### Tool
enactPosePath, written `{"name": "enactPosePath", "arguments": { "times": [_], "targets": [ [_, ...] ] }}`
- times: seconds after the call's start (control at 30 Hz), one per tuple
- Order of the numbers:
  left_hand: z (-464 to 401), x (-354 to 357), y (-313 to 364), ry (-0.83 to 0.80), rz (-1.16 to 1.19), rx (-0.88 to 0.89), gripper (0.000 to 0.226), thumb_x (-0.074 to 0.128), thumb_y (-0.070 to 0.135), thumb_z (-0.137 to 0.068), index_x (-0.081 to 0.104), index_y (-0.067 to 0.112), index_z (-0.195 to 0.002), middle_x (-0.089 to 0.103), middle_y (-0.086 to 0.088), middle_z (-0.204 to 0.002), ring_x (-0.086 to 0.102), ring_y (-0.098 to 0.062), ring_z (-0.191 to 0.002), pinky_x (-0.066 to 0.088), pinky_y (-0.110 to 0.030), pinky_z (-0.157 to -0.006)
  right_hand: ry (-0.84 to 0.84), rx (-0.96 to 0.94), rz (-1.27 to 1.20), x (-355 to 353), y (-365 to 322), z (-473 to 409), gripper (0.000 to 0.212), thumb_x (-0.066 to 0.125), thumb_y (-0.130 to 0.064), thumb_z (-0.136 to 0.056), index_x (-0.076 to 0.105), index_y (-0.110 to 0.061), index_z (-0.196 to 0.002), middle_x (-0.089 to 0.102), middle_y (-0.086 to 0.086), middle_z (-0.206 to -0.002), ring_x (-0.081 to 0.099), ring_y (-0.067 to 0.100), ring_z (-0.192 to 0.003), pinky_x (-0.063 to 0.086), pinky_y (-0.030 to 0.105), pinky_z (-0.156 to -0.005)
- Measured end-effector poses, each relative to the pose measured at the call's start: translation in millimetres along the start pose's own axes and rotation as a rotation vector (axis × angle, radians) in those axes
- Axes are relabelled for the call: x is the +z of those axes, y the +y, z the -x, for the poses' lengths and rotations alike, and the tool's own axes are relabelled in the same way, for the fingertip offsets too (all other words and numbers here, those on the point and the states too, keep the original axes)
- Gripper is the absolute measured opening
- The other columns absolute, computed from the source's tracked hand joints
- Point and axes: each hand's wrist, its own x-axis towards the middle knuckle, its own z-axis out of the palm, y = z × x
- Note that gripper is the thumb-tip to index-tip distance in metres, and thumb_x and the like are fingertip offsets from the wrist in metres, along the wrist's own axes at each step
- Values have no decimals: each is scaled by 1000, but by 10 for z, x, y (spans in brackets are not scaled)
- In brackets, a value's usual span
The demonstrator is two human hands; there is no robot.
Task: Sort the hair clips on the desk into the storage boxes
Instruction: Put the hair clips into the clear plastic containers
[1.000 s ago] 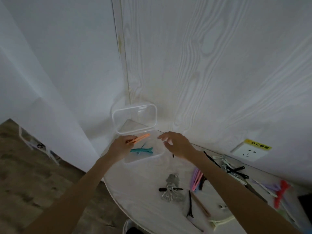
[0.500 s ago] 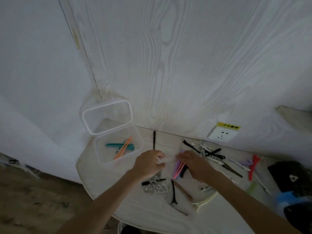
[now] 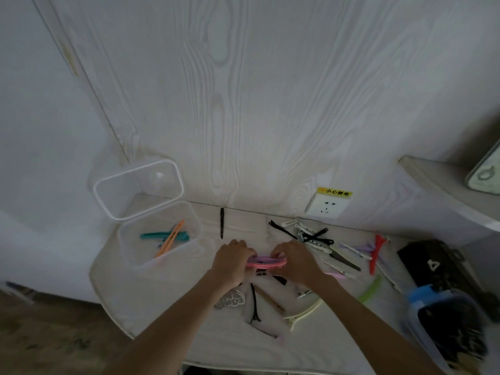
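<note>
Gripping one bundle of pink and purple hair clips (image 3: 266, 261) from both ends, the left hand (image 3: 232, 262) and right hand (image 3: 296, 262) hover just above the worktop (image 3: 167, 293)

A white wall socket (image 3: 326, 206) with a yellow warning label (image 3: 334, 192) above it is set into the pale wood-grain wall panel (image 3: 270, 90) behind the desk. A white shelf (image 3: 443, 185) is seen at the right, and on it the corner of a pale green object (image 3: 484, 175) is cut off by the frame edge. Dark wood-look flooring (image 3: 48, 336) is visible at lower left.
</note>
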Motion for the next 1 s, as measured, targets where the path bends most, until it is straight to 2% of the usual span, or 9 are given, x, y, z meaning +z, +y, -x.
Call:
{"name": "enactPosePath", "arguments": {
  "times": [0.13,0.3,0.4,0.47,0.6,0.77,0.87,0.93,1.0],
  "targets": [
    [0,-19,21,61,60,15,27,56,34,-89,60,19,-111,61,-1,-107,53,-18,-97,40,-27,-79,-60,43,-125,6,80,0,30,76,-32,-72,63,-22,-97,70,-4,-95,64,14,-85,51,30,-78],
    [41,-5,94,150,61,17,30,53,29,-92,47,14,-118,64,-3,-104,60,-18,-88,45,-26,-74,2,27,-268,-104,14,-64,30,79,-23,-68,66,-15,-93,62,-14,-79,56,0,-73,44,13,-68],
    [71,-135,46,287,139,1,29,43,28,-96,49,13,-120,60,0,-103,54,-13,-91,45,-22,-78,-33,27,-490,-348,-173,-109,16,69,-20,-80,66,-13,-94,63,-11,-77,58,-1,-61,48,13,-55],
    [111,-297,-48,304,182,21,25,39,27,-98,51,13,-115,54,2,-92,50,-11,-82,39,-19,-70,-69,27,-638,-533,-324,-167,8,59,-20,-88,64,-19,-93,66,-7,-79,57,-1,-53,47,13,-50],
    [289,-658,-395,337,109,11,20,39,25,-98,53,13,-105,50,5,-82,47,-11,-73,35,-16,-61,-214,29,-803,-641,-757,-387,12,54,-23,-91,59,-22,-102,65,-5,-94,62,6,-71,51,16,-65],
    [656,-826,-1067,456,-59,-226,20,44,20,-93,60,9,-96,65,-10,-81,63,-32,-77,44,-37,-66,-237,45,-716,-434,-1143,-683,41,60,-30,-88,48,-20,-125,60,-4,-113,62,13,-95,48,22,-78],
    [911,-703,-1379,460,-145,-316,37,37,32,-85,64,8,-85,66,-13,-71,66,-33,-67,51,-39,-60,-289,84,-585,-330,-1085,-725,35,58,-25,-89,53,-16,-123,61,4,-118,60,17,-98,46,14,-69],
    [983,-548,-1480,330,-155,-368,51,30,43,-84,67,8,-92,68,-14,-78,67,-34,-72,53,-42,-68,-342,117,-567,-288,-951,-670,28,54,-17,-91,56,-11,-119,63,9,-117,60,15,-90,44,7,-57],
    [972,-447,-1483,202,-164,-463,49,36,48,-91,61,13,-114,67,-12,-108,61,-32,-105,41,-44,-97,-360,160,-528,-269,-777,-592,25,51,-11,-92,58,-9,-116,64,10,-116,60,15,-88,45,6,-56]
  ]
}}
